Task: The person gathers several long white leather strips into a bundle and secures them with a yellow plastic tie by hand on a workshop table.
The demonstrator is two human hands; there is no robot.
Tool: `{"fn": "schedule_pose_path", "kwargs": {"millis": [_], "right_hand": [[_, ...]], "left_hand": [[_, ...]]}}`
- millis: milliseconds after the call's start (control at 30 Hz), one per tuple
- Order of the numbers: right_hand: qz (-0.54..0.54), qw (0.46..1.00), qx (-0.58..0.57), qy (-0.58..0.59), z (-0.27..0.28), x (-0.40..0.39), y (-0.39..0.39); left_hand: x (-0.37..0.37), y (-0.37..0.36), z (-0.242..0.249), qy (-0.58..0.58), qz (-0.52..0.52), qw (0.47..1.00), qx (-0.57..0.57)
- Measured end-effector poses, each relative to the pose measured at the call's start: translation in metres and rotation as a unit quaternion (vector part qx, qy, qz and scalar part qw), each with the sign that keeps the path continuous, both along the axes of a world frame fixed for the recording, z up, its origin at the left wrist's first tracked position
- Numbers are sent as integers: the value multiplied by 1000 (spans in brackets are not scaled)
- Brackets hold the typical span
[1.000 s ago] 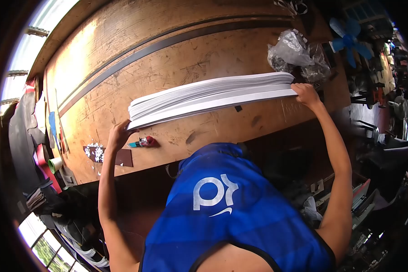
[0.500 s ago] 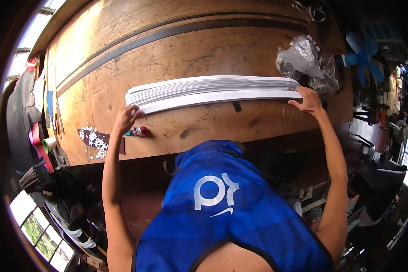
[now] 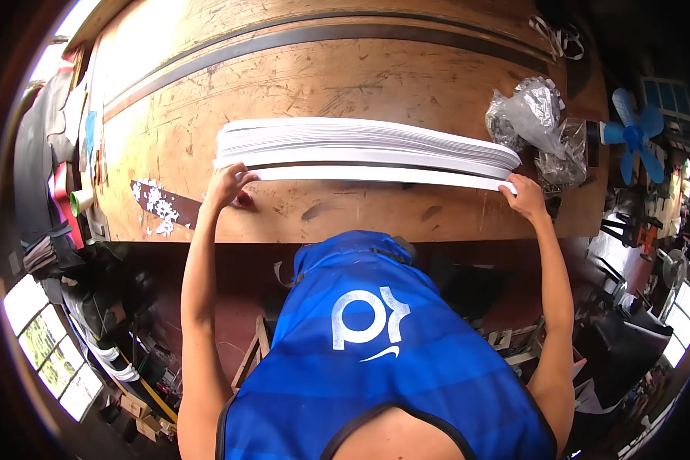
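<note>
Fingers (image 3: 234, 178) vanish under paper stack (image 3: 360, 146), grip unclear.

One mark only can be read: a large white logo (image 3: 366, 322) resembling the lowercase letters "p" and "y" joined, underlined by a short curved stroke, printed on the blue vest (image 3: 406, 383). It is seen below and between the left hand (image 3: 227, 185) and the right hand (image 3: 526, 198). No writing can be made out on the white sheets (image 3: 360, 149) gripped by both hands.
</note>
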State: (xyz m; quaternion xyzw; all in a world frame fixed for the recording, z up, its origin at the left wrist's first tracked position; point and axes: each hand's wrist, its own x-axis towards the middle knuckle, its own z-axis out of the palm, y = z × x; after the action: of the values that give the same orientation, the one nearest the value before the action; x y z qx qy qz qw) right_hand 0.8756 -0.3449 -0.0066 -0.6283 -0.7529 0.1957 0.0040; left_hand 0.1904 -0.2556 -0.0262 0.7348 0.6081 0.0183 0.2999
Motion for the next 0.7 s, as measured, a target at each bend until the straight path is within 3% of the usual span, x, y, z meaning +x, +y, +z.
{"fn": "schedule_pose_path", "kwargs": {"millis": [100,167,200,433,533,633,700], "right_hand": [[-24,999,-6,-30,-14,0,-5],[-38,999,0,-37,-15,-1,-6],[-55,998,7,-44,-14,-1,-6],[-159,983,-84,-45,-5,4,-1],[-194,979,-53,-18,-6,6,-2],[-246,964,-92,-25,0,-4,-4],[-213,975,-59,-31,-13,5,-11]], "left_hand": [[-2,-8,-22,13,5,1000,11],[0,-12,-27,112,-9,992,65],[-2,-11,-30,146,19,989,19],[0,-19,-46,182,78,978,63],[1,-18,-47,165,105,981,2],[1,-23,-54,186,137,972,37],[1,-28,-63,247,154,952,93]]}}
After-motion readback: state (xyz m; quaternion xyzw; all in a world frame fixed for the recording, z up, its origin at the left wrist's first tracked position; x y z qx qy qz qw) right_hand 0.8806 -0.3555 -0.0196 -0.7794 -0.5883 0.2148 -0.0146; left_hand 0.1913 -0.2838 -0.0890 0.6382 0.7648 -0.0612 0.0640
